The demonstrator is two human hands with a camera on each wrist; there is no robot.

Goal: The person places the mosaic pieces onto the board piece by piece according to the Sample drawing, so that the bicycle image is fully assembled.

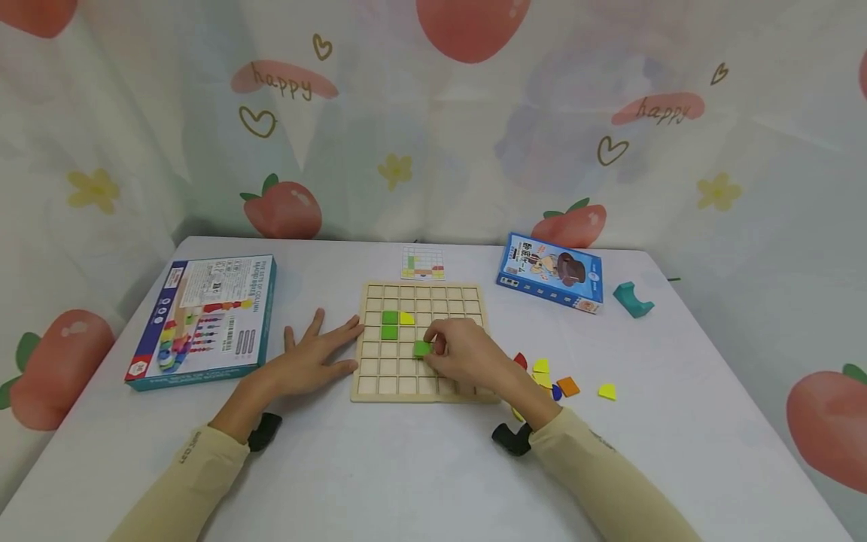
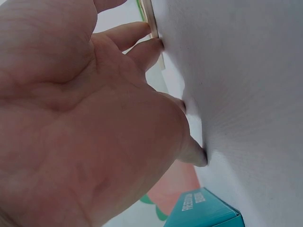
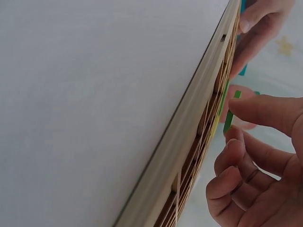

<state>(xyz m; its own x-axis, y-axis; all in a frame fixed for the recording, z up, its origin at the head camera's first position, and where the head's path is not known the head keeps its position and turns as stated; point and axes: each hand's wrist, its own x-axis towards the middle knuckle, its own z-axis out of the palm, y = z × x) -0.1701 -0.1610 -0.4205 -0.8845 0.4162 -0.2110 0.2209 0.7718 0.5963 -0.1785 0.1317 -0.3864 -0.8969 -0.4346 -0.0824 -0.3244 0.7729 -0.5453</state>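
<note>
A wooden grid board (image 1: 396, 384) lies flat on the table. My right hand (image 1: 467, 350) pinches a green square tile (image 1: 421, 349) over the middle of the board. In the right wrist view the green tile (image 3: 231, 112) stands edge-on between thumb and index finger, a little off the board. Two green tiles (image 1: 390, 324) and a yellow piece (image 1: 406, 318) sit in cells at the upper left. Spread and straight, the fingers of my left hand (image 1: 314, 363) rest on the table, fingertips touching the board's left edge. In the left wrist view its palm (image 2: 94, 123) fills much of the frame.
A pattern card (image 1: 423, 263) lies behind the board. A teal-sided box (image 1: 210, 316) is at left; a blue box (image 1: 552, 271) and a teal curved piece (image 1: 633, 299) are at back right. Loose pieces, including an orange square (image 1: 568, 387) and a yellow one (image 1: 607, 391), lie right of the board.
</note>
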